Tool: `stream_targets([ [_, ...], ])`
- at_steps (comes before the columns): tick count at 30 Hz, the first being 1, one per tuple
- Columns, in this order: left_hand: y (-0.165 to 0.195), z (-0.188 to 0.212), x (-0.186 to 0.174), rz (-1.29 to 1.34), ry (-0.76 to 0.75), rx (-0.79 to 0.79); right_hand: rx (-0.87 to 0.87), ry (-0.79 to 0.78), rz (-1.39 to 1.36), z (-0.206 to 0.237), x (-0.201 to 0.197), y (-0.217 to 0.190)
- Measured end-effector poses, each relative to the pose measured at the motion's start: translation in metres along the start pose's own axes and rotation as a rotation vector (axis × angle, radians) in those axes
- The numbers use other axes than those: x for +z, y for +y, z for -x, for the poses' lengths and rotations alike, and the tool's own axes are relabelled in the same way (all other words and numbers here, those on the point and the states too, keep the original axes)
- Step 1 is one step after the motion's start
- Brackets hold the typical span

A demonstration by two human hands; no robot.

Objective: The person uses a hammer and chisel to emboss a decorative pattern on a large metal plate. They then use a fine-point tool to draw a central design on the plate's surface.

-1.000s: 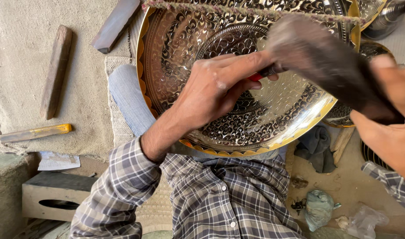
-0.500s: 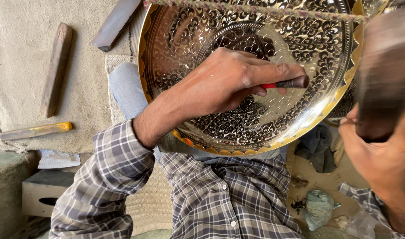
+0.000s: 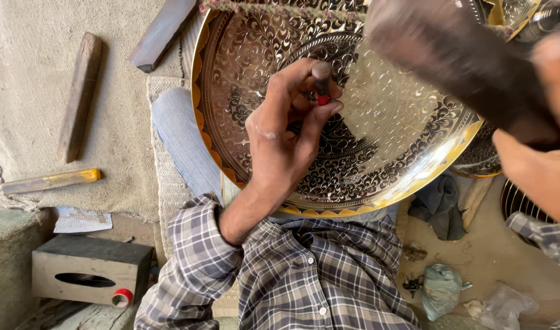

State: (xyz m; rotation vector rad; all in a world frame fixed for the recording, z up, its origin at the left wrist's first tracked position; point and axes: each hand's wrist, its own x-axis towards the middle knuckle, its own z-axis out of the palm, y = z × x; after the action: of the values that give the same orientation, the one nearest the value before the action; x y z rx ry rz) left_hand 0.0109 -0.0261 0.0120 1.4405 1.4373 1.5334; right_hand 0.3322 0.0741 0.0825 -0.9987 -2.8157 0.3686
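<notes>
Both hands are at work over a large round brass tray (image 3: 378, 122) with engraved floral patterns and a scalloped golden rim, which leans against the person's lap and fills the upper middle of the view. Left hand (image 3: 286, 134) lies on the tray's engraved face, fingers (image 3: 320, 116) pinched tight around a short dark metal punch with a red band (image 3: 321, 82), held upright with its tip against the metal near the centre medallion. Right hand (image 3: 540, 165) is at the right edge, closed around the handle of a heavy dark mallet (image 3: 451, 55), blurred, raised above the tray's upper right part and well apart from the punch.

On the beige cloth-covered floor to the left lie a long wooden block (image 3: 78, 98), a dark flat metal bar (image 3: 161, 33) and a yellow-handled tool (image 3: 51, 181). Lower left stands a grey slotted box (image 3: 87, 269) with a small red-capped item (image 3: 122, 297) just beside it and a scrap of paper (image 3: 81, 220) above. Under the tray's right rim sit a dark grey rag (image 3: 439, 205) and, lower down, a crumpled greenish bag (image 3: 442, 290). Plaid shirt sleeves (image 3: 194, 269) cover both arms.
</notes>
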Motion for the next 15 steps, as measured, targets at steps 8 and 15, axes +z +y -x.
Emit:
stream_targets([
  [8, 0.002, -0.001, 0.0, -0.012, -0.017, 0.028, 0.029, -0.11, -0.165, -0.021, -0.008, 0.009],
  [15, -0.011, -0.025, -0.01, -0.077, -0.269, 0.241, 0.116, -0.025, -0.106, 0.011, -0.002, -0.009],
])
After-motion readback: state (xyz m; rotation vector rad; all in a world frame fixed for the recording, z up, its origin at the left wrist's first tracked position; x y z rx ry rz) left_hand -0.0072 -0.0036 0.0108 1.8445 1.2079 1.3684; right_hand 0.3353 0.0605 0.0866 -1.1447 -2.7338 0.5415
